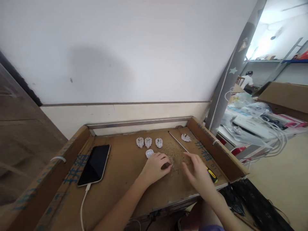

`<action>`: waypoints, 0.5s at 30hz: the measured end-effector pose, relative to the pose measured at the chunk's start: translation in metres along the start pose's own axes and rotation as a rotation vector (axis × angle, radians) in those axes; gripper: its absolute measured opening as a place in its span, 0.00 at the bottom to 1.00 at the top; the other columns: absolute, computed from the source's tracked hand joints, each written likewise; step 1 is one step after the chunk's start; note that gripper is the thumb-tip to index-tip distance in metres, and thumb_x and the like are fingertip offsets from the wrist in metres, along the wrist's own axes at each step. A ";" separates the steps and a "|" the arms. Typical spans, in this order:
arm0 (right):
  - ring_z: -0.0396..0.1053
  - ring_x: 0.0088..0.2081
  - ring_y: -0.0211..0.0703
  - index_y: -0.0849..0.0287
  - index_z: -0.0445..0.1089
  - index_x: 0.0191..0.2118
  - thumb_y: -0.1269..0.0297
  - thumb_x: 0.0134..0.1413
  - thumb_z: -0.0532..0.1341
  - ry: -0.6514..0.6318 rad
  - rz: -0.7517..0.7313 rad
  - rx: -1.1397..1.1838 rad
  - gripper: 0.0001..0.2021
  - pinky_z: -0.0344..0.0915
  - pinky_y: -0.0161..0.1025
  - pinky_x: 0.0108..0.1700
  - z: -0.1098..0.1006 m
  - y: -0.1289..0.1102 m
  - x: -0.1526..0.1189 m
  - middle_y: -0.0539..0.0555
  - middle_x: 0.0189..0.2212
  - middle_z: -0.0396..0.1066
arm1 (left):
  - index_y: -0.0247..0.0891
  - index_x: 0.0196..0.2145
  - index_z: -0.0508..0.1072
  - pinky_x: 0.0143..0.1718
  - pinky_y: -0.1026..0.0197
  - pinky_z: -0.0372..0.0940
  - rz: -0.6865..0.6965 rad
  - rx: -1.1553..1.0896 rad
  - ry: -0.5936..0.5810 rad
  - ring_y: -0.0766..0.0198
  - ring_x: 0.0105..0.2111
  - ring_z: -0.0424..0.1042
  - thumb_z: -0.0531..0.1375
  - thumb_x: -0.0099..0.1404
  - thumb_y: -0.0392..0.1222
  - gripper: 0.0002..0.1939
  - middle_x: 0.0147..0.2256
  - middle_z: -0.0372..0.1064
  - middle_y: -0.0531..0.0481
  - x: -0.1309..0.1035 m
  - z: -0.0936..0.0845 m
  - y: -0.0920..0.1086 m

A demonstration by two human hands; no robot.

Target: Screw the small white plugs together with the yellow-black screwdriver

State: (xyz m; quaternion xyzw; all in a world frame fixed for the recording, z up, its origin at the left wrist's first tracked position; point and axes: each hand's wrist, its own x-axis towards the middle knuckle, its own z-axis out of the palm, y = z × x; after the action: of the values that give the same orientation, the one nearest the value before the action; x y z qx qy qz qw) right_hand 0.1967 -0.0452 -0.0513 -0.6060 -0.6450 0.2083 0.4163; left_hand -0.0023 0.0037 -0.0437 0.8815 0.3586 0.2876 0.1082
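My left hand is over the middle of the cardboard tray, its fingers curled round a small clear piece. Just beyond its knuckles lies a round white part. Three clear plug pieces with metal pins, a left one, a middle one and a right one, stand in a row behind it. My right hand has its thumb and fingers apart, near the end of a long thin metal rod. Another clear plug piece lies at the back right. Small dark specks are scattered between my hands.
A black-screened phone with a white cable lies at the left. A yellow and black tool is partly behind my right wrist. Raised cardboard walls edge the tray. A person sits far off at right.
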 end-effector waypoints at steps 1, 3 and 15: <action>0.59 0.54 0.59 0.55 0.66 0.48 0.56 0.51 0.58 0.059 0.009 -0.102 0.19 0.52 0.61 0.54 -0.012 0.009 -0.007 0.61 0.49 0.64 | 0.41 0.31 0.72 0.41 0.56 0.63 -0.007 0.011 -0.040 0.59 0.37 0.69 0.58 0.59 0.37 0.03 0.34 0.73 0.51 -0.001 0.000 0.001; 0.57 0.53 0.69 0.57 0.68 0.46 0.55 0.48 0.59 0.138 0.032 -0.261 0.19 0.47 0.68 0.51 -0.034 0.028 -0.020 0.65 0.48 0.65 | 0.41 0.31 0.71 0.41 0.56 0.62 -0.030 0.029 -0.082 0.59 0.37 0.69 0.58 0.59 0.36 0.03 0.33 0.72 0.51 -0.002 0.000 0.002; 0.67 0.41 0.45 0.53 0.69 0.35 0.60 0.48 0.64 0.460 -0.408 -0.033 0.08 0.61 0.44 0.46 -0.111 -0.075 0.012 0.53 0.36 0.69 | 0.41 0.34 0.72 0.44 0.56 0.59 -0.052 -0.041 -0.105 0.60 0.37 0.70 0.60 0.58 0.40 0.05 0.34 0.74 0.53 -0.005 0.003 0.004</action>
State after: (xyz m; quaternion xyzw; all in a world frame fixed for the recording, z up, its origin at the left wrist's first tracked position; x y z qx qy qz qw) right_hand 0.2398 -0.0736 0.0735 -0.5019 -0.6455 -0.0330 0.5747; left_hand -0.0009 -0.0027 -0.0463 0.8834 0.3690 0.2453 0.1525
